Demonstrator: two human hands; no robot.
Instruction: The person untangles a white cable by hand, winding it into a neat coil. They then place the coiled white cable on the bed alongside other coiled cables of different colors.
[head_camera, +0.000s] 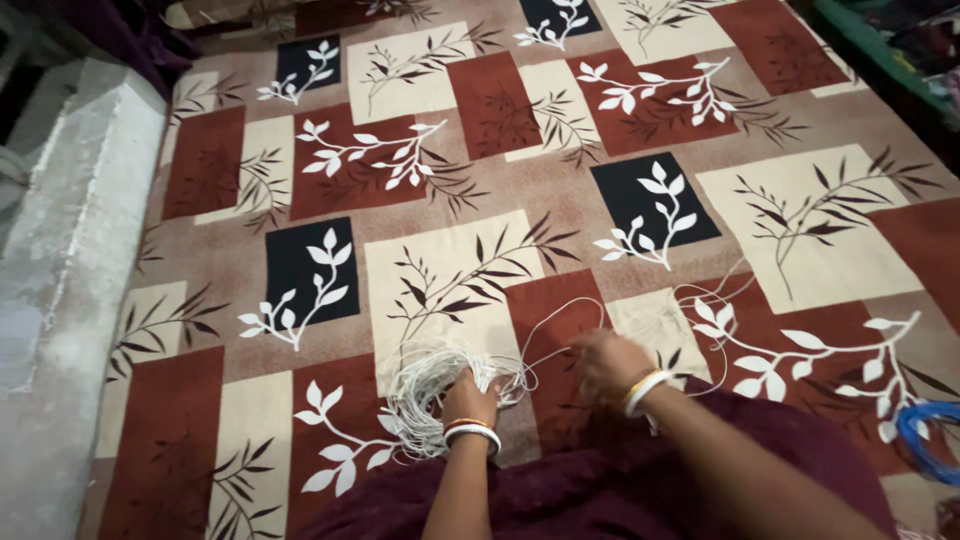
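Note:
A tangled bundle of thin white cord (430, 385) lies on a patterned bed cover (480, 180) of red, cream and black blocks with leaf prints. My left hand (468, 397) grips the bundle at its right side; a white bangle sits on that wrist. My right hand (608, 362), also with bangles, pinches a strand of the cord that runs from the bundle. Loose loops of the same cord (715, 300) trail off to the right over the cover.
A grey concrete ledge (60, 270) borders the cover on the left. A coil of blue wire (930, 440) lies at the right edge. Dark maroon cloth (600, 490) covers my lap at the bottom. Green and dark fabric (880, 40) sits at top right.

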